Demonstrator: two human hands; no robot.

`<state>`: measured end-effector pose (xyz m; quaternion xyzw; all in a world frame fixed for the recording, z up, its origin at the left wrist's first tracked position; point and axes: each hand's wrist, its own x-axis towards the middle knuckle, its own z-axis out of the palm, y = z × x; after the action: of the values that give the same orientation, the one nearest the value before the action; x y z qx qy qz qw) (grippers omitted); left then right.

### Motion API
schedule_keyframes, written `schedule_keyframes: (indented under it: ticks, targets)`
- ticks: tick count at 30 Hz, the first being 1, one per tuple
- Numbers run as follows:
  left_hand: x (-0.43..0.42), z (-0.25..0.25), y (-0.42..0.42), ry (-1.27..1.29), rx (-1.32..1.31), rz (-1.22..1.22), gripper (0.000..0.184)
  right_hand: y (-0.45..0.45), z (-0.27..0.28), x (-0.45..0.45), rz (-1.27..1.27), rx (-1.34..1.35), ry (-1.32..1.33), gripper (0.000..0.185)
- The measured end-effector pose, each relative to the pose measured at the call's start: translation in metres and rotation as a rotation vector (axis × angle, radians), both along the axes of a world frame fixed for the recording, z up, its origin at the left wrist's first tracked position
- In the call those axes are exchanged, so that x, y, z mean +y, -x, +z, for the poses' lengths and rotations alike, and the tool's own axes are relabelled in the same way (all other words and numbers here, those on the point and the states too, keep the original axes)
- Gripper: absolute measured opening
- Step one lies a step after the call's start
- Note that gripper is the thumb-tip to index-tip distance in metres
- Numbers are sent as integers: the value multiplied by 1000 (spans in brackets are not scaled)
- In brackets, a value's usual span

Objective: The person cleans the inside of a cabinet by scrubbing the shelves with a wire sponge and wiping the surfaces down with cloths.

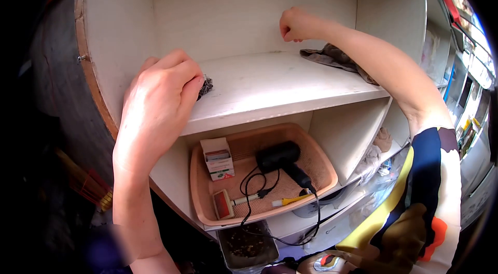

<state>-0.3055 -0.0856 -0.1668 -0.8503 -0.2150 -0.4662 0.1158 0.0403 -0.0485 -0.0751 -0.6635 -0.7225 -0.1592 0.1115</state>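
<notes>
We clamp our left hand [162,85]'s fingers on a metal scourer [207,87] at the shelf [254,78]'s left end; our right hand [298,25]'s fingers curl together, contents untellable; work looks partway, the shelf mostly pale yet faintly smudged; a dark cloth [332,58] lies crumpled.

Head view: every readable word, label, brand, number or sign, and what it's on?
No text is legible.
White cardboard box with green print: lettering too small and blurred.
Colourful items, far right: too blurred.
Black plastic hair dryer: no lettering discernible.
Dark wiry scourer in left hand: no lettering discernible.
</notes>
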Motion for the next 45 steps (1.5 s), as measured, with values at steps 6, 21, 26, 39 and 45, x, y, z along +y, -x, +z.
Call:
schedule_keyframes:
  ticks: [6, 21, 26, 39, 45]
  targets:
    - [0, 1, 1, -10, -6, -15, 10, 5, -29, 34, 56, -321, -12, 2]
    - [-4, -1, -1, -51, -16, 3, 8, 9, -36, 36, -182, -359, -68, 16]
    - [-3, -2, -2, -87, -22, 6, 9, -8, -38, 33, -199, -418, -43, 17]
    - [-2, -3, 0, -61, -18, -14, 10, -1, -36, 31, -252, -370, -66, 18]
    - [-5, -1, -3, -112, 13, 26, 10, 19, -38, 41, -230, -344, -71, 20]
